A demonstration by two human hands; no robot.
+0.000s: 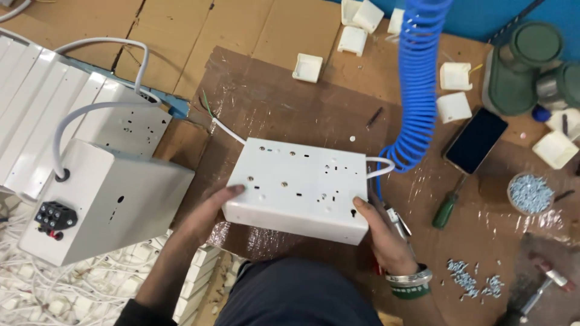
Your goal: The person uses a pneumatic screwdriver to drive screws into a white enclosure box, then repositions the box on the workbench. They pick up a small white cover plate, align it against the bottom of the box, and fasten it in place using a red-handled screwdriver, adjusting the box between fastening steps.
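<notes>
White metal box (pixel 300 184) in mid of cardboard-covered table (pixel 272 102), near front edge. L hand (pixel 208 211) grips box's left end, thumb on top. R hand (pixel 383 238) grips right front corner, fingers wrapped under. Box lid has many holes; no screws seen in them, so looks not closed up yet. White cable (pixel 379 164) already comes out right side. 2nd box (pixel 103 208), w/ cable + black plug block, sits at left edge; looks further along. Screws (pixel 530 192) in bowl, green screwdriver (pixel 446 210) on right side, not in use.
</notes>
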